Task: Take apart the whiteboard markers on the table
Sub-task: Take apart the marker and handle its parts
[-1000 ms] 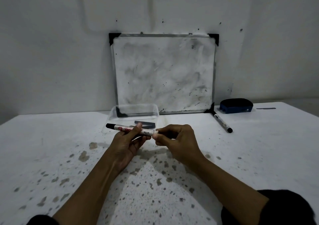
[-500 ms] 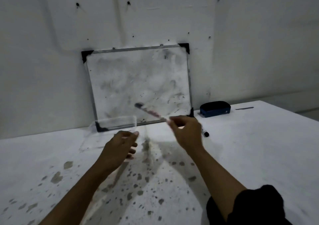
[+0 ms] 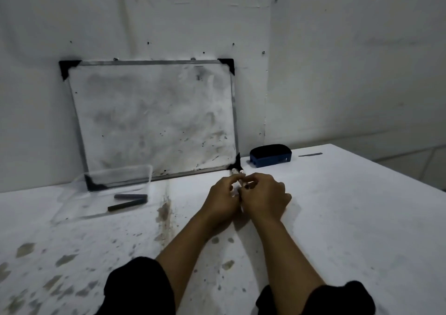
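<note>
Both my hands meet just in front of the whiteboard's lower right corner. My left hand (image 3: 222,198) and my right hand (image 3: 264,198) are closed on a white-barrelled whiteboard marker (image 3: 237,171). Only its pale end shows above my fingers; the rest is hidden between the hands. Two dark, stick-like marker pieces (image 3: 130,196) (image 3: 126,205) lie side by side in a clear plastic container (image 3: 72,214) to the left.
A smudged whiteboard (image 3: 154,119) leans on the wall behind. A blue and black eraser (image 3: 270,155) sits to its right, with a thin dark strip (image 3: 310,154) beyond it. The white table (image 3: 350,218) is stained at the left and front; its right edge drops off.
My hands came apart, the right one swung the marker over to the right, and now both close together by the whiteboard's corner. A second dark piece lies in the container.
</note>
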